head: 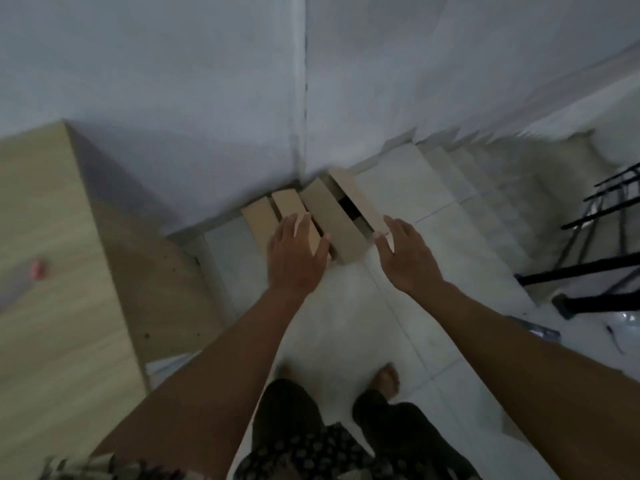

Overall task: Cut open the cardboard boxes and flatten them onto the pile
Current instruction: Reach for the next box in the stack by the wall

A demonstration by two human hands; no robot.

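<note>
On the white tiled floor we reach spread hands, left and right, toward blurred tan cardboard boxes at the wall.

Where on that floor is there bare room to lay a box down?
The bare white tiles between the person's feet and the cardboard boxes are free, as is the landing right of the boxes, before the stairs. It is crowded in the wall corner, where the boxes stand packed together, with the left hand and right hand at them.
</note>
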